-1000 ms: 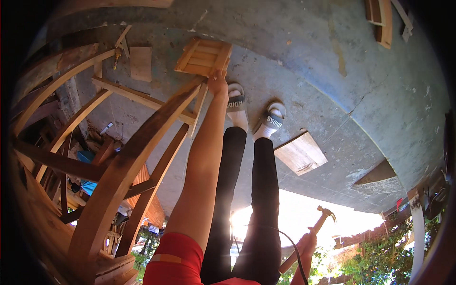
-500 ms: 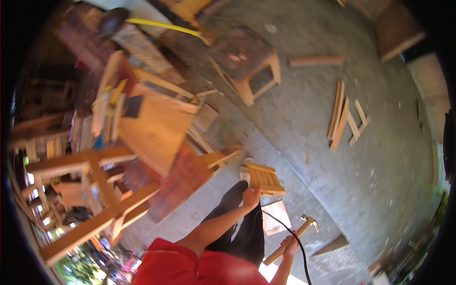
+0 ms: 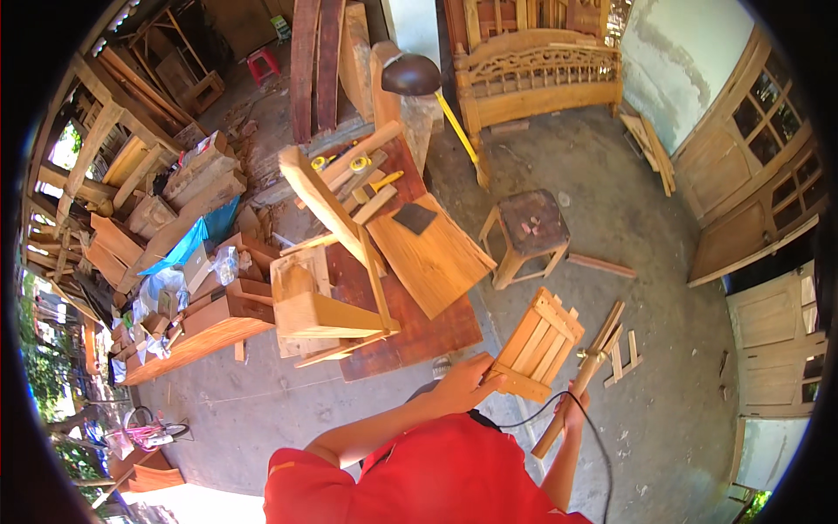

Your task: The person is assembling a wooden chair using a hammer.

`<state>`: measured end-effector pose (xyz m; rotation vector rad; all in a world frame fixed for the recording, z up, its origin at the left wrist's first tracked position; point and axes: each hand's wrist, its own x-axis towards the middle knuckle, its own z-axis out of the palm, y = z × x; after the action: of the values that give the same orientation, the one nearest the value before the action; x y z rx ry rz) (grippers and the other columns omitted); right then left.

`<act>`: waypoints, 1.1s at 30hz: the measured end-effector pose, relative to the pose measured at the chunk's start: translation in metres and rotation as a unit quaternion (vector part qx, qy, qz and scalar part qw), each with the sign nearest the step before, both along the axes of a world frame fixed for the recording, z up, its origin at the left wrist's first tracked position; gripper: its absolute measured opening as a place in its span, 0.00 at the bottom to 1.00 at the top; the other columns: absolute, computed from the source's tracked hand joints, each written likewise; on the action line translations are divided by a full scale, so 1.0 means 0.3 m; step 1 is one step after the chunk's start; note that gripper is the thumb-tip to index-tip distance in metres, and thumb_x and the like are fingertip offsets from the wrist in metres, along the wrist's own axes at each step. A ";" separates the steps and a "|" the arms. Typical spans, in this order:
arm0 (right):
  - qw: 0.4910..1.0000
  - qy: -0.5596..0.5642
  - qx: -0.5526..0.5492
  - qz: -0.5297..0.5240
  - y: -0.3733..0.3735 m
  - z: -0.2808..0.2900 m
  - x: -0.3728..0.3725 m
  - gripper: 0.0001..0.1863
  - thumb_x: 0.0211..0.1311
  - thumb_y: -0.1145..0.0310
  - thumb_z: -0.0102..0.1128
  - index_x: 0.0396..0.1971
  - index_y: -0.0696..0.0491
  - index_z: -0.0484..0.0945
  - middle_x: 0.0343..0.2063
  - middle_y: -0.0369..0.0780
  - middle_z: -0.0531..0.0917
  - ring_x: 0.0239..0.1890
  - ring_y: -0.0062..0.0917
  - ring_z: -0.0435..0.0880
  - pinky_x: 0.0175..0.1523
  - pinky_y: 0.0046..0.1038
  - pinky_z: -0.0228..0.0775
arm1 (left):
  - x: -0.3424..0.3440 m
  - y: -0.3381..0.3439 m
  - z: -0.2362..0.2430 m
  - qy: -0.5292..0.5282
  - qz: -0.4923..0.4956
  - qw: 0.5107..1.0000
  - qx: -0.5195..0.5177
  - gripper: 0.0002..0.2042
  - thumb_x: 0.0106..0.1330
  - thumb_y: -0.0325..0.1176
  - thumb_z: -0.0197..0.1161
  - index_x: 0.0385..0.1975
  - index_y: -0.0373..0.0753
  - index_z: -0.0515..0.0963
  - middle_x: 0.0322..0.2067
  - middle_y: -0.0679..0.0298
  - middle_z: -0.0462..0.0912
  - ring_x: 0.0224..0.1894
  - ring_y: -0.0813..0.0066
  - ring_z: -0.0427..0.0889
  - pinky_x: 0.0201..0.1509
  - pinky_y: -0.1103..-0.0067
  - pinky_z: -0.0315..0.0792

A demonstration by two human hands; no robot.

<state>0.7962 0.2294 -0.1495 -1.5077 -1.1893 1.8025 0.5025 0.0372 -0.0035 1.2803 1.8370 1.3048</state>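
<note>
My left hand is closed on the lower corner of a small slatted wooden panel, with several narrow slats between two crosspieces. The panel is tilted in front of me, off the floor. On its right, my right hand grips a claw hammer by its wooden handle. The hammer's head points up and away from me, close to the panel's right edge but seemingly apart from it. A black cable crosses in front of my right hand.
Left of me, a partly built wooden chair and an orange-brown board rest on a reddish tabletop. Ahead stand a stool and a carved bed frame. Wood strips lie on the floor at right.
My view has swung up and round, showing more of the workshop. The panel and the hammer have come closer together in view, both still held in the same hands.
</note>
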 end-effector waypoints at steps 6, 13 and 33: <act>0.953 -0.106 0.191 0.212 0.245 0.034 -0.386 0.21 0.62 0.72 0.58 0.56 0.59 0.77 0.25 0.38 0.78 0.24 0.24 0.80 0.28 0.28 0.74 | -0.161 -0.064 0.194 0.114 0.077 0.986 0.096 0.13 0.71 0.35 0.66 0.34 0.33 0.70 0.29 0.53 0.68 0.29 0.50 0.71 0.34 0.61 0.66; 0.861 0.001 0.388 0.329 0.284 0.022 -1.068 0.26 0.58 0.70 0.66 0.58 0.57 0.79 0.30 0.45 0.85 0.33 0.37 0.86 0.40 0.37 0.77 | -0.208 -0.133 0.258 0.105 0.198 0.969 0.105 0.11 0.65 0.31 0.69 0.39 0.31 0.76 0.31 0.51 0.73 0.31 0.51 0.74 0.34 0.64 0.69; 0.515 0.039 0.597 0.614 0.084 -0.023 -2.043 0.34 0.56 0.62 0.74 0.65 0.48 0.76 0.37 0.46 0.81 0.45 0.43 0.81 0.48 0.45 0.76 | -0.010 0.142 0.264 0.080 0.547 0.833 0.011 0.15 0.66 0.34 0.65 0.44 0.27 0.76 0.36 0.48 0.75 0.35 0.49 0.77 0.38 0.65 0.73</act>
<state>0.1833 0.2546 -0.1565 0.4777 -2.8597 0.7713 0.4996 0.0798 0.0755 0.2172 2.8356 1.7520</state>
